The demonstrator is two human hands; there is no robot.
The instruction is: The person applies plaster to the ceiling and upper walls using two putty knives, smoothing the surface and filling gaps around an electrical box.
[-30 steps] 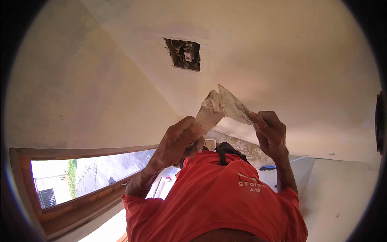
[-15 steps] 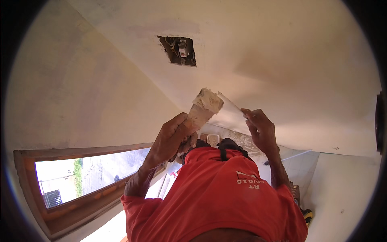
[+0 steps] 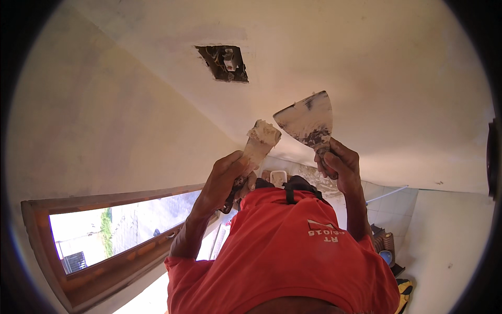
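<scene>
Cream wall (image 3: 408, 120) is rising beyond right hand (image 3: 343, 165); brown-framed window (image 3: 123, 233) is glowing brightly lower-left of left hand (image 3: 222, 180).

The left hand (image 3: 213, 182) hides much of the handle of the narrow putty knife (image 3: 255, 152), and a clump of filler (image 3: 265, 131) covers its blade tip. The right hand (image 3: 346, 166) covers part of the handle of the wide putty knife (image 3: 308, 118). Inside the wall opening (image 3: 238, 75), the wires are too small and dark to trace. The red shirt (image 3: 282, 256) runs off the lower edge and overlaps a yellow-and-black object (image 3: 404, 293) — its kind cannot be told. The white tub's (image 3: 278, 177) contents are indistinct — too small to identify. A dark object (image 3: 492, 159) is cut off by the right rim.
</scene>
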